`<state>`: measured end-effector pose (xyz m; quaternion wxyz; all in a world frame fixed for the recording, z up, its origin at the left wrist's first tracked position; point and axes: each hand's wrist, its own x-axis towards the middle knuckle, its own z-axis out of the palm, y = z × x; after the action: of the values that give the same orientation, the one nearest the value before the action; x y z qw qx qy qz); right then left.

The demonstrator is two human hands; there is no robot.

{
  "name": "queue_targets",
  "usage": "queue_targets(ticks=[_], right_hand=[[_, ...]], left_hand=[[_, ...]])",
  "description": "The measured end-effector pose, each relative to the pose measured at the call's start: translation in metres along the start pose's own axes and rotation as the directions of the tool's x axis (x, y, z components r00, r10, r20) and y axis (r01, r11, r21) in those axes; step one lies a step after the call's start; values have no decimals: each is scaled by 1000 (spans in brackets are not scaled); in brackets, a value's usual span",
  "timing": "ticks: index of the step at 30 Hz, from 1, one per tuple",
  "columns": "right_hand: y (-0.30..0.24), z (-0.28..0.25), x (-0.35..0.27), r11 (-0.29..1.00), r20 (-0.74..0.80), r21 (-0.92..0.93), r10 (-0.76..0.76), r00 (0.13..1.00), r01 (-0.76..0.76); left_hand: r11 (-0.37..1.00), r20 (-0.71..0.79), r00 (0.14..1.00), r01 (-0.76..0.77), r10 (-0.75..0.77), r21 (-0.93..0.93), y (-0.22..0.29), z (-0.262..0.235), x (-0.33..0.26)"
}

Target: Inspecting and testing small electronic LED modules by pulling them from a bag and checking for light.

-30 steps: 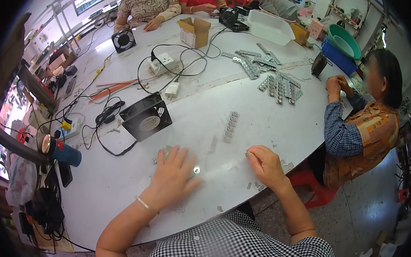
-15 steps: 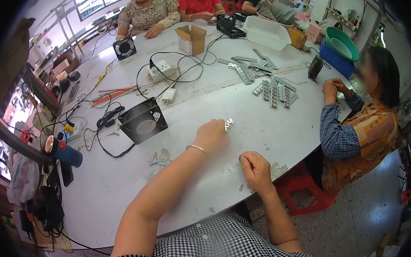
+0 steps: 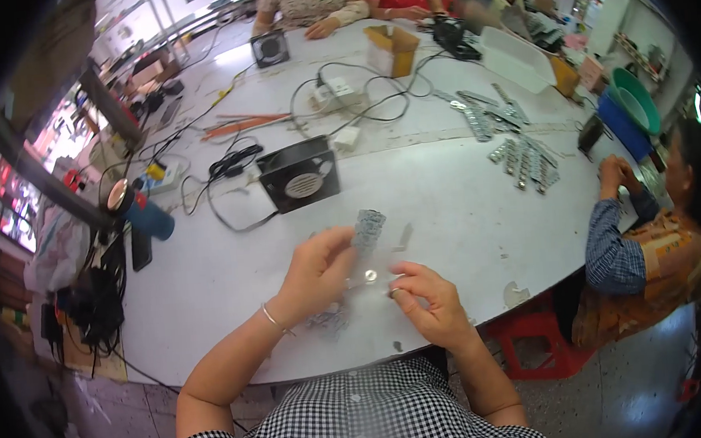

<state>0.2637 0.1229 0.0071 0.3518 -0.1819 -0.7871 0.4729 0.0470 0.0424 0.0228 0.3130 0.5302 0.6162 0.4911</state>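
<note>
My left hand (image 3: pixel 319 271) is over the near middle of the table, blurred, fingers closed together. A grey-silver patterned strip (image 3: pixel 369 228) shows at its fingertips and seems held there, though the blur hides the grip. Between my hands is a small shiny round piece (image 3: pixel 371 276) with a pale smear around it; what carries it is unclear. To its right, my right hand (image 3: pixel 429 304) has thumb and forefinger pinched together at a small thing too blurred to name. Partly behind my left wrist lie grey strips (image 3: pixel 329 320) on the table.
A black square fan (image 3: pixel 300 175) with a cable stands beyond my left hand. Silver strips (image 3: pixel 523 160) lie in piles at the right. A power strip (image 3: pixel 333 94), a carton (image 3: pixel 391 51) and a white tub (image 3: pixel 517 59) stand farther back. Another person (image 3: pixel 649 241) sits at right.
My left hand has drawn back toward me from the small silver strip farther out. My right hand's fingers have loosened from a fist into a pinch. The whole view has shifted.
</note>
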Motion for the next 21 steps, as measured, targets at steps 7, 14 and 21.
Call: queue_targets(ticks=[7,14,21], right_hand=[[-10,58,17,998,134,10,-64,989,63],[-22,71,14,999,157,-23,-37,987,42],[-21,78,11,991,130,-87,-94,987,106]], left_hand=[[990,-148,987,44,-64,-131,7,-16,-37],[968,-153,984,52,-91,-245,-6,-25,-46],[864,68,986,168,-154,-475,7,-36,-31]])
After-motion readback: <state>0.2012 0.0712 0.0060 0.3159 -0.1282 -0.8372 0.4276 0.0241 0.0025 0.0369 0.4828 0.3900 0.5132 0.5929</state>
